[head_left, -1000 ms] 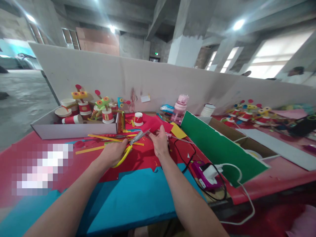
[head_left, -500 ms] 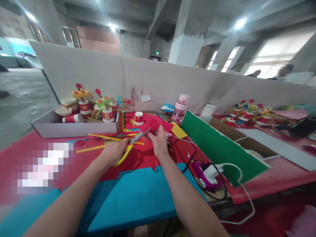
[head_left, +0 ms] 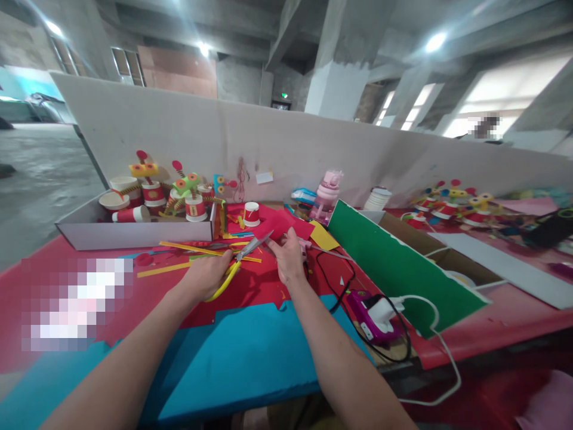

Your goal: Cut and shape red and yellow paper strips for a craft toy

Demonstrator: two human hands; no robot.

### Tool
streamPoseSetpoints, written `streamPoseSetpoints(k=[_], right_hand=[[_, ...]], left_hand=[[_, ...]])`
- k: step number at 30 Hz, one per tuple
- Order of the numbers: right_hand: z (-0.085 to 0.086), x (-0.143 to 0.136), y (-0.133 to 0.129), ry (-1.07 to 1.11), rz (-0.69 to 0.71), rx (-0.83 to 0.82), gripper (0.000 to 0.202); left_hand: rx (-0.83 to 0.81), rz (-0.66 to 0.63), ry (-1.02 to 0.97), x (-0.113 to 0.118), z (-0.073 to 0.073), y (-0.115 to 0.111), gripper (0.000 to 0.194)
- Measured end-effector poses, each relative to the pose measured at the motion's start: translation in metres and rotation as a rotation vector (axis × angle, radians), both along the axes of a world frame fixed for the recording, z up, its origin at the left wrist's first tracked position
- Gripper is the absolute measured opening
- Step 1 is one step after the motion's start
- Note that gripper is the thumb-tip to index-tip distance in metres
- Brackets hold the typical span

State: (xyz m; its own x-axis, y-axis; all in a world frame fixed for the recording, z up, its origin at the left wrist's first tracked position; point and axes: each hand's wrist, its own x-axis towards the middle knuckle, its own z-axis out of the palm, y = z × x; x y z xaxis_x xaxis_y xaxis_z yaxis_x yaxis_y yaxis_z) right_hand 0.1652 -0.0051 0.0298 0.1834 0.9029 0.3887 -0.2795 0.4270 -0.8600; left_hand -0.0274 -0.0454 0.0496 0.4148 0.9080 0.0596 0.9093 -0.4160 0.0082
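Sits or stands before a desk (head_left: 143,304) covered in red and blue. Has a green panel (head_left: 412,275) at right and a white box (head_left: 134,236) of figures (head_left: 188,188) at left. Rests the right hand (head_left: 290,260) with grip half-curled at the near edge of red paper (head_left: 282,222), mid-desk; pinching or merely touching, cannot tell. Wraps the left hand (head_left: 208,276) firmly round yellow-handled scissors (head_left: 231,276), with blades aimed toward the right fingertips.

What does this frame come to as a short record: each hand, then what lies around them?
Left hand: holds yellow-handled scissors, blades towards the red paper
Right hand: holds the red paper
Beyond hands: red-and-white cup
Left side: white box with cup figures
Right side: green panel; white plug on purple socket block
Near edge: blue sheet
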Motion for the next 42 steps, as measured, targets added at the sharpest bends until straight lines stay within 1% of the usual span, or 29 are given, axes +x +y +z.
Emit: streamPoseSetpoints(k=[4, 15, 18, 25, 36, 42], right_hand=[[0.0001, -0.0004, -0.0003, 0.008, 0.019, 0.013, 0.035], [-0.0017, 0.002, 0.0023, -0.041, -0.026, -0.009, 0.037], [-0.0024, 0.0023, 0.0032, -0.037, -0.024, -0.006, 0.037], [-0.0043, 0.0029, 0.0049, -0.02, 0.008, 0.012, 0.035], [-0.0051, 0.0043, 0.0058, -0.052, -0.039, -0.017, 0.035], [-0.0047, 0.0047, 0.006, -0.058, -0.037, -0.017, 0.034]], left_hand=[[-0.005, -0.011, -0.011, -0.0007, -0.0009, 0.0007, 0.037], [0.007, -0.003, 0.019, -0.0022, -0.0042, 0.0028, 0.037], [0.011, 0.0, 0.032, -0.0021, -0.004, 0.0027, 0.038], [-0.002, 0.011, 0.028, -0.0004, -0.002, 0.0025, 0.035], [0.016, 0.019, 0.035, -0.002, -0.0025, 0.0026, 0.031], [0.012, 0.024, 0.029, -0.0019, -0.0031, 0.0031, 0.032]])
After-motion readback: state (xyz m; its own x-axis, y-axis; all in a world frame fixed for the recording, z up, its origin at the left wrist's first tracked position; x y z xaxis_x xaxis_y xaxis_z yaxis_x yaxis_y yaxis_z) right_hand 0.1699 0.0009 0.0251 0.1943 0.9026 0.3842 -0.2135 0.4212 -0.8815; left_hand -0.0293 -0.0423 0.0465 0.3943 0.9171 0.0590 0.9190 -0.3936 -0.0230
